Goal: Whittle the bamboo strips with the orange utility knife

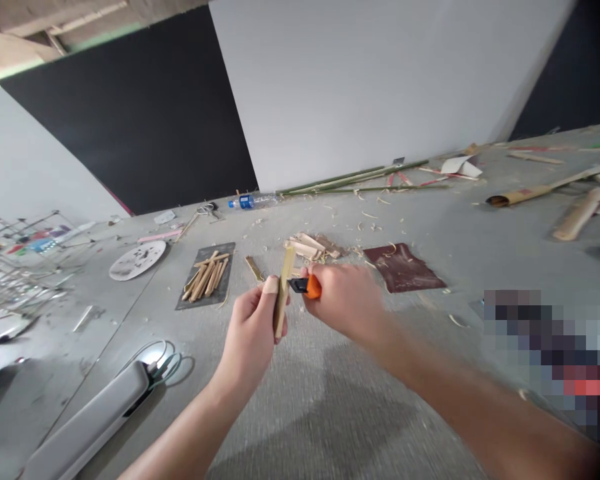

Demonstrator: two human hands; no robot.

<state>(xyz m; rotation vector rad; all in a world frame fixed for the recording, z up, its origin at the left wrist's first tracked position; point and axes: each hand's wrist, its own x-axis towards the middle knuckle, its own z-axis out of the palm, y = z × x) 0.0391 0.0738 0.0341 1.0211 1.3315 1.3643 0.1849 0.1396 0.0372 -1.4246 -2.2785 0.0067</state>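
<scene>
My left hand [253, 320] is closed around a flat bamboo strip [283, 287], held nearly upright, and its thumb has a pale wrap on it. In my right hand [345, 297] is an orange and black utility knife [310, 287], its tip against or very near the strip's right edge. My fingers partly hide the knife's body, and the right hand is slightly blurred. Behind the hands lies a pile of pale split bamboo pieces [307, 247]. A short bamboo piece [254, 268] rests on the floor left of the strip.
Several sticks [207, 279] lie on a dark sheet [226, 257] at left; a brown sheet [403, 267] lies at right. Farther back are a water bottle [250, 201] and long green bamboo poles [350, 179]. A grey elongated device [95, 427] with cables stands lower left. Shavings are scattered around.
</scene>
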